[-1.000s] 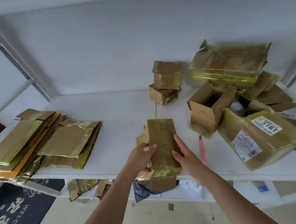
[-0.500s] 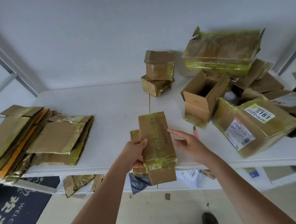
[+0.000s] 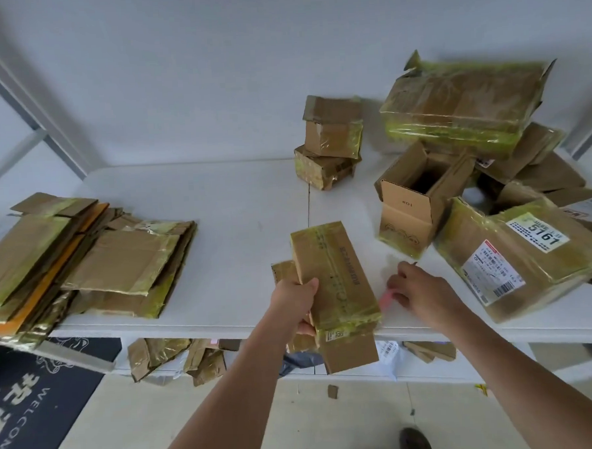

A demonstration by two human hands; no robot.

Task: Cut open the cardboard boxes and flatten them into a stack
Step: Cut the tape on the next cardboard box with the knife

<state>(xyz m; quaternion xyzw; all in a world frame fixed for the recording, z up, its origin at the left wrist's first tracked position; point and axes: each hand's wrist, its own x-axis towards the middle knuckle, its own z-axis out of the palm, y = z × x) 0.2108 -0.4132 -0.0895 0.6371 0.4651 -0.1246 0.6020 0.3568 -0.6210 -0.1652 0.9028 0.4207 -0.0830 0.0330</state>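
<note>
My left hand point(image 3: 296, 296) grips a long narrow cardboard box point(image 3: 335, 284) wrapped in yellowish tape, held tilted over the front edge of the white table point(image 3: 239, 206). A loose flap of the box shows behind my fingers. My right hand point(image 3: 419, 288) is down on the table just right of the box, its fingers and thumb curled round a pink cutter point(image 3: 386, 297); only the cutter's pink end shows. A stack of flattened boxes point(image 3: 84, 259) lies at the table's left end.
Two small boxes point(image 3: 331, 143) stand stacked at the back. An open box point(image 3: 413, 201), a labelled parcel point(image 3: 515, 254) and a large taped box point(image 3: 460, 106) crowd the right side. Cardboard scraps point(image 3: 171, 354) lie under the table, with a welcome mat point(image 3: 29, 403) on the floor.
My right hand left the box's side and moved right and down onto the pink cutter. My left hand alone now holds the box, which tilted slightly.
</note>
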